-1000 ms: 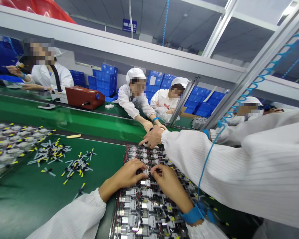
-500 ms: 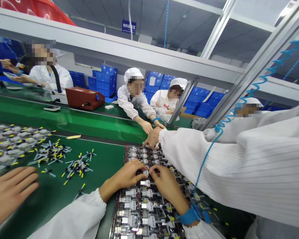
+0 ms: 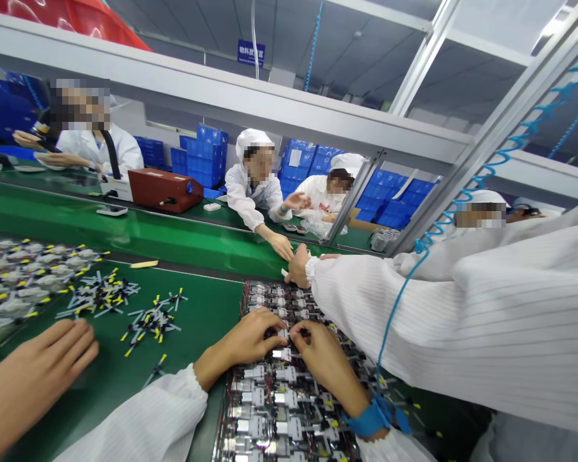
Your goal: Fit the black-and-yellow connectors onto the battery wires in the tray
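My left hand (image 3: pixel 253 337) reaches in from the left over a clear tray (image 3: pixel 220 420) filled with rows of small white-and-silver parts (image 3: pixel 285 373) with thin red wires. Its thumb and fingertips close on one small white part (image 3: pixel 283 333) in the upper middle of the tray. From the right, my right hand (image 3: pixel 320 353) meets it there, thumb and forefinger pinched at the same part; the fingers partly hide it. A blue wrist strap (image 3: pixel 366 417) with a coiled cord circles my right wrist.
A co-worker's hand (image 3: pixel 43 372) lies at left near loose black pieces with yellow tips (image 3: pixel 153 321). Another filled tray (image 3: pixel 33 273) stands far left. A co-worker's white sleeve (image 3: pixel 390 289) crosses on the right, its hand (image 3: pixel 297 266) by the tray's far end.
The co-worker's hand at left has moved right and up. Across the bench, a person has lifted one hand away from the hand at the tray's far end. My hands stay nearly still.
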{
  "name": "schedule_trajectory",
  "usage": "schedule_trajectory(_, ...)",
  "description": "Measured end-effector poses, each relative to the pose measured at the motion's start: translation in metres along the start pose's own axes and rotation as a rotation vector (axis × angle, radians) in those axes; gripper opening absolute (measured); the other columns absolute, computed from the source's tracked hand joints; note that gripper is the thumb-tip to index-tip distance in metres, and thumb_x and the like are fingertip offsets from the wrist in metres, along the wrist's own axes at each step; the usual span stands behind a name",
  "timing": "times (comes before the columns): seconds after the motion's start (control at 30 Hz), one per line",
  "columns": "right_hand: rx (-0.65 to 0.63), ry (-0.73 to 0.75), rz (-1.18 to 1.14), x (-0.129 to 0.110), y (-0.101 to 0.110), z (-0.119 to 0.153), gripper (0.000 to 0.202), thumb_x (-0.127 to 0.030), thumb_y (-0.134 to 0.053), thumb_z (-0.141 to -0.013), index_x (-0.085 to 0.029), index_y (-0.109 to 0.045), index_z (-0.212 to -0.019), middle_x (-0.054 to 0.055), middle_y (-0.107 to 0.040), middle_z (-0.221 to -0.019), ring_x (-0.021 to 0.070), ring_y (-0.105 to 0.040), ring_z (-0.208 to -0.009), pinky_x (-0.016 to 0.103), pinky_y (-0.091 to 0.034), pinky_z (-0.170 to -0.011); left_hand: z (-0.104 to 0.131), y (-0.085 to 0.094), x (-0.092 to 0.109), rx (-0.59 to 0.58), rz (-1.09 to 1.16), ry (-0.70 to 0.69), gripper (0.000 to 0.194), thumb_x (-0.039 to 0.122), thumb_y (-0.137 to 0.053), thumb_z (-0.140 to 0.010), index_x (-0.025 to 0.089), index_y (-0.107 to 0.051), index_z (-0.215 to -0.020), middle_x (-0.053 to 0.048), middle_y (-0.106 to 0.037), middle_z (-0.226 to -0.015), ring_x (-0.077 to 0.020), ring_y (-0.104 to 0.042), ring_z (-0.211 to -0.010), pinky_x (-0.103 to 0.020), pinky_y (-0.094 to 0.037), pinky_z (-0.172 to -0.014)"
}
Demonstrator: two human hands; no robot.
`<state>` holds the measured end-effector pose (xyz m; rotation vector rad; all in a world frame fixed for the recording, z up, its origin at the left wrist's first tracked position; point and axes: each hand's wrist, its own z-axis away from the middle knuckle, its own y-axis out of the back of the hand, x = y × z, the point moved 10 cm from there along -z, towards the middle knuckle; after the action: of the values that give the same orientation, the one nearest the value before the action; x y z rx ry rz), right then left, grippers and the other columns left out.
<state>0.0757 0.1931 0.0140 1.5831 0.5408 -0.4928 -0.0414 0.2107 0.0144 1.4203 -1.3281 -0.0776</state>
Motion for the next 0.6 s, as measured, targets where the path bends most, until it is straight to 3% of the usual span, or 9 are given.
schedule_trajectory(0.6, -0.022, 0.046, -0.034, 0.0005, -0.0016, -0.0010, 0.019, -0.018, -0.054, -0.086, -0.020, -0.072, -0.084, 0.004, -0.074, -0.082, 0.0215, -0.067, -0.075, 0.027, -0.043, -0.069, -0.0003, -0.0003, -0.0007, -0.024, -0.006, 0.000, 0.025, 0.043, -0.062, -0.093, 0.021, -0.068, -0.105, -0.006, -0.072, -0.100, -0.0250, -0.062, -0.101, -0.037, -0.045, -0.089)
